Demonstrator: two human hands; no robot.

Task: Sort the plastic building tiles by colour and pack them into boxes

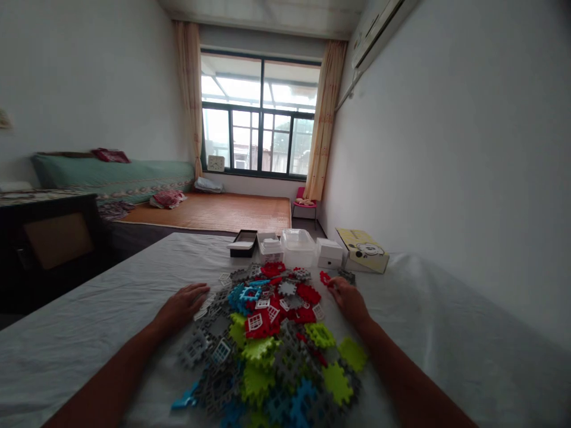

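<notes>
A heap of flat interlocking plastic tiles (pixel 272 339) in red, grey, blue and lime green lies on a table covered with a white cloth (pixel 111 321). My left hand (pixel 182 306) rests flat at the heap's left edge, fingers stretched out over grey and white pieces. My right hand (pixel 348 297) lies at the heap's right side, fingers curled by a small red tile (pixel 325 277); whether it grips the tile is not clear. A grey tile (pixel 347 276) lies just beyond it.
At the table's far edge stand a black tray (pixel 244 242), two clear plastic boxes (pixel 298 246), a white box (pixel 329 254) and a yellow cartoon-printed box (pixel 363 249). A white wall runs along the right. Behind are a bed (pixel 209 211), a window and a pink stool (pixel 304 206).
</notes>
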